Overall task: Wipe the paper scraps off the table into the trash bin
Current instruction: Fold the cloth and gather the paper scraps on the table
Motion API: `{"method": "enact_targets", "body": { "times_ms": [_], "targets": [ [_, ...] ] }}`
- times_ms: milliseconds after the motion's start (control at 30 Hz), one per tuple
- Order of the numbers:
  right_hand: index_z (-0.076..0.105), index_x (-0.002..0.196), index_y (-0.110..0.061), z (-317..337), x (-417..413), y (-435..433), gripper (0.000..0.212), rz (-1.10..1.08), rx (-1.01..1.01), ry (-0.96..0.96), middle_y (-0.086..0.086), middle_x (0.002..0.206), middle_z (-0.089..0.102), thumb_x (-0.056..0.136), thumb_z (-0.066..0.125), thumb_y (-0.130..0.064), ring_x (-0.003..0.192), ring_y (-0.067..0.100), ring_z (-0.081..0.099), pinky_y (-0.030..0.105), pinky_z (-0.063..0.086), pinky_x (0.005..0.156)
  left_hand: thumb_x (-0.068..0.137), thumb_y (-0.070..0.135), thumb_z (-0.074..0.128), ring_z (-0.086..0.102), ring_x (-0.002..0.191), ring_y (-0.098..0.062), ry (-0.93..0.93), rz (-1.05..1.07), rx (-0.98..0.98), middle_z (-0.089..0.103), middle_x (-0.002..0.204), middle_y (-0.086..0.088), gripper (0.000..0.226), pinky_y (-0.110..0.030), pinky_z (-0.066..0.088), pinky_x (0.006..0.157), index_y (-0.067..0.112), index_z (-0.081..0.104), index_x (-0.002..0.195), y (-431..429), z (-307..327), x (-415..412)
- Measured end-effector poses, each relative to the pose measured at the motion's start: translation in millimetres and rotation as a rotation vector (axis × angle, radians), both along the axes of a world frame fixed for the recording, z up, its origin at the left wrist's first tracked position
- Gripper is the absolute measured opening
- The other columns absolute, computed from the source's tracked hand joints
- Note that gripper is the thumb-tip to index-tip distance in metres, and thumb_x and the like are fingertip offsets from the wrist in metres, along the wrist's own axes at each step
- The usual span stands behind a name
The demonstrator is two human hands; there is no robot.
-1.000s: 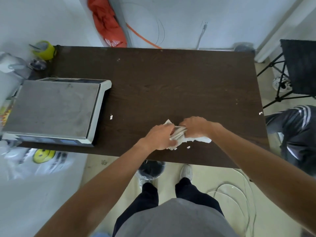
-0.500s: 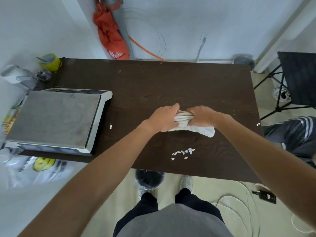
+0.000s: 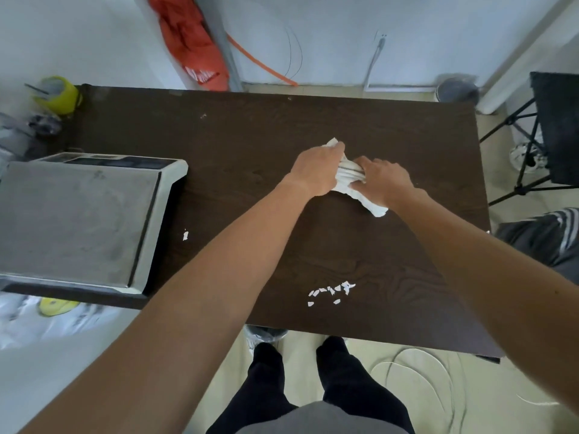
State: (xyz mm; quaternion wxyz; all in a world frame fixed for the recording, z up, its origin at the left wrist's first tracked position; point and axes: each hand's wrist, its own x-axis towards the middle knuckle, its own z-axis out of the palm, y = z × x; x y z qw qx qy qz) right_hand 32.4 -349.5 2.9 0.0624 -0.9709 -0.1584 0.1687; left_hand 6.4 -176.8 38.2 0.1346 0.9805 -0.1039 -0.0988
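Both hands work near the middle of the dark, wood-grained table (image 3: 250, 136). The left hand (image 3: 316, 170) and the right hand (image 3: 383, 181) each clench one end of a white cloth (image 3: 348, 174), which is bunched into soft, rope-like folds and pressed onto the table top. The paper scraps (image 3: 332, 291), small torn white flakes, lie in a short row near the table's front edge, apart from the cloth. A single flake (image 3: 185, 235) lies toward the table's left side. The trash bin (image 3: 264, 332), round and dark, shows partly below the table's front edge
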Motion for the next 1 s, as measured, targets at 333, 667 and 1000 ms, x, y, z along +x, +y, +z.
{"method": "enact_targets", "body": {
  "times_ms": [333, 667, 1000],
  "targets": [
    [0.055, 0.12, -0.024, -2.2, 0.3, 91.2, 0.038, 0.158, 0.048, -0.018, 0.004, 0.104, 0.068, 0.095, 0.049, -0.051, 0.095, 0.031, 0.065, 0.035, 0.039, 0.07, 0.095, 0.014, 0.059, 0.056, 0.089, -0.026, 0.153, 0.214, -0.015, 0.057, 0.1, -0.003, 0.027, -0.038, 0.044, 0.076, 0.014, 0.047, 0.119, 102.0, -11.6, -9.0],
    [0.055, 0.126, -0.026, -2.3, -37.5, 176.6, 0.036, 0.447, -0.001, -0.052, 0.003, 0.111, 0.063, 0.096, 0.051, -0.046, 0.101, 0.028, 0.063, 0.036, 0.044, 0.073, 0.087, 0.038, 0.058, 0.062, 0.113, -0.023, 0.194, 0.347, -0.061, 0.063, 0.128, 0.003, 0.058, -0.033, 0.048, 0.09, 0.031, 0.046, 0.143, 179.4, -36.3, -96.9],
    [0.051, 0.137, -0.031, -15.2, -79.1, 161.0, 0.047, 0.58, -0.005, -0.02, 0.002, 0.132, 0.054, 0.091, 0.061, -0.036, 0.125, 0.028, 0.049, 0.046, 0.036, 0.108, 0.079, 0.053, 0.072, 0.058, 0.103, -0.028, 0.023, 0.359, 0.084, 0.058, 0.12, -0.007, 0.062, -0.039, 0.052, 0.081, 0.014, 0.055, 0.124, 137.6, -62.0, -167.7]
  ]
}}
